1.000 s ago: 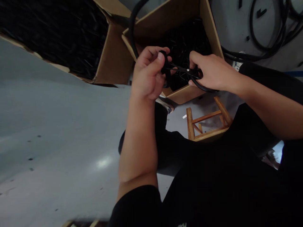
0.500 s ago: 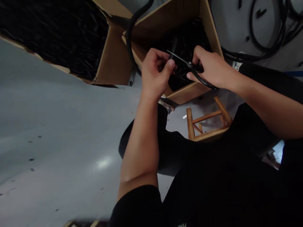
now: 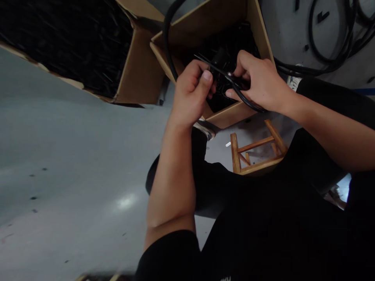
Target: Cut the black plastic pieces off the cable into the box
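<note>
Ideally, with the black tube [image 3: 220, 57] pinched by thumb and fingers of the left hand [image 3: 189, 97] over the cardboard box [image 3: 233, 116], and scissors [image 3: 230, 74] gripped by their handles in the right hand [image 3: 265, 82], hold the blades square, clear of fingertips.
</note>
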`<act>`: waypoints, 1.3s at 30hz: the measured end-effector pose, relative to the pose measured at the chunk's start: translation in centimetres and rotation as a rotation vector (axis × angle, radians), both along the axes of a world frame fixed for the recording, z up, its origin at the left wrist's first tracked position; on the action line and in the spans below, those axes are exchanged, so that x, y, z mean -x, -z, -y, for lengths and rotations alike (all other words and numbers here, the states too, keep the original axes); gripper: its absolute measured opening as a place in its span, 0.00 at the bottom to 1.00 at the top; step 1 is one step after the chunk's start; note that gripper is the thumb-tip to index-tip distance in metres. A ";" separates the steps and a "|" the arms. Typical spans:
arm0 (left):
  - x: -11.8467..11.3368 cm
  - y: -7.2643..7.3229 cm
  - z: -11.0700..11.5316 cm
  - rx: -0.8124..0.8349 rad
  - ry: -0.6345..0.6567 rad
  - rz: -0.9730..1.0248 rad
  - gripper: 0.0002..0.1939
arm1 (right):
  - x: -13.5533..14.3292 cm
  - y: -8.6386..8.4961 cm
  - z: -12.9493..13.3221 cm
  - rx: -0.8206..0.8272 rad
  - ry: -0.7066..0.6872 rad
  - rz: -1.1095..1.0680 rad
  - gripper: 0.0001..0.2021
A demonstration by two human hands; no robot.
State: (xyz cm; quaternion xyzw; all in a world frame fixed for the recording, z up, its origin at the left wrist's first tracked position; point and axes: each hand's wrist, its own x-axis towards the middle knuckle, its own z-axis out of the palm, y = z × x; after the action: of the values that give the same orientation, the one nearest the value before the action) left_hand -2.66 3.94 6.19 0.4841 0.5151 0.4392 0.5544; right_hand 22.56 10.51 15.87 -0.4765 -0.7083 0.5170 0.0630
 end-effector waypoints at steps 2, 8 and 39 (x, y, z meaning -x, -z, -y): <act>0.2 -0.1 0.0 -0.007 0.014 0.016 0.33 | 0.1 -0.1 0.0 0.006 -0.008 -0.010 0.17; -0.4 0.2 0.1 -0.039 0.032 -0.032 0.34 | 0.0 0.1 0.3 0.048 -0.058 -0.041 0.19; -0.9 -3.9 -0.9 0.262 -0.088 0.341 0.21 | -0.7 2.4 -0.3 -0.076 -0.041 -0.092 0.20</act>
State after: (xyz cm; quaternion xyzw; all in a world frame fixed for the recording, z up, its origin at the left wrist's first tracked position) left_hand -1.73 4.81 10.12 0.3036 0.4871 0.4677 0.6722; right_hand 23.29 10.83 13.43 -0.4349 -0.7333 0.5123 0.1030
